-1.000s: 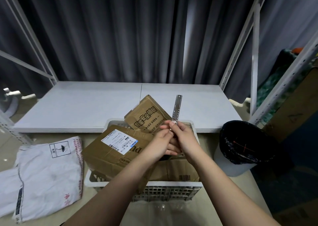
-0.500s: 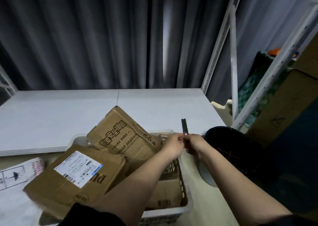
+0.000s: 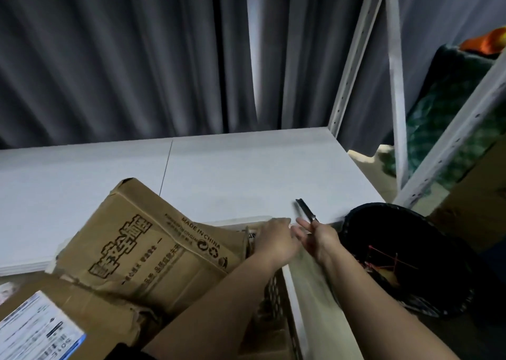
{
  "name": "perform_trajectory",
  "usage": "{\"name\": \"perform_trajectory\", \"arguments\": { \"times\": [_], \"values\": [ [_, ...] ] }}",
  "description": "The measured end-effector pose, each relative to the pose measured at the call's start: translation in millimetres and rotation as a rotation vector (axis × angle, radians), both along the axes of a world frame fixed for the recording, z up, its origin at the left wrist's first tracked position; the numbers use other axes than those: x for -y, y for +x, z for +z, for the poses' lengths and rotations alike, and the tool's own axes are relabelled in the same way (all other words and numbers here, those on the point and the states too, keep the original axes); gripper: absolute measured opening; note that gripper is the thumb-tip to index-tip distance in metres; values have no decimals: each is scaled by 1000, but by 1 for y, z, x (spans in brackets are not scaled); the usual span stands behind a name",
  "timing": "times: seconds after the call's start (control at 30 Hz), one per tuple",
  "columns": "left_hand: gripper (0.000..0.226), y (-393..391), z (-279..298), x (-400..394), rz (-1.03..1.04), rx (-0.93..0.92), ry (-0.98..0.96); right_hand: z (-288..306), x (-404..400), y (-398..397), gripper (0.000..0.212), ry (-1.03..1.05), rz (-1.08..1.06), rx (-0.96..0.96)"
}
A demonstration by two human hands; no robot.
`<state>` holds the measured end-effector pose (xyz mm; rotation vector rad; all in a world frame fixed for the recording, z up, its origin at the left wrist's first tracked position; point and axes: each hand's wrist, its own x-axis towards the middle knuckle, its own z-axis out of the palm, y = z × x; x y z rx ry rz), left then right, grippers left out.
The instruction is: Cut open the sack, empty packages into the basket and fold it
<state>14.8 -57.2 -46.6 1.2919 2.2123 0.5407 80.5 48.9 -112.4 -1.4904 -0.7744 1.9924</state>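
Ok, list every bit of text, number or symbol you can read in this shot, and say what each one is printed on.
"MADE IN CHINA": tilted cardboard box, near its upper edge.
Large outlined Chinese characters: same box, too distorted to transcribe.
Recycling-type symbols: same box, below "MADE IN CHINA".
Small lines of print: same box, too blurred.
"50" and part of a digit string, upside down: shipping label on the lower box; the rest and the barcodes are unreadable.

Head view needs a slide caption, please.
Right hand holds a utility knife beside the basket of cardboard boxes; left hand alongside.
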Motion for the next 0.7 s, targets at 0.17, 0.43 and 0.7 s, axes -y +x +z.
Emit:
{"name": "perform_trajectory", "arguments": {
  "times": [0.17,0.43,0.7],
  "values": [
    [43,-5,-10,-17,-112,-218,-114,-23,-8,-4,35,-18,-28,23],
    [58,-3,-24,-17,-186,-328,-188,-33,-12,-4,24,-40,-53,82],
    [55,-3,-18,-12,-174,-308,-143,-5,-6,6,24,-60,27,-109]
  ]
}}
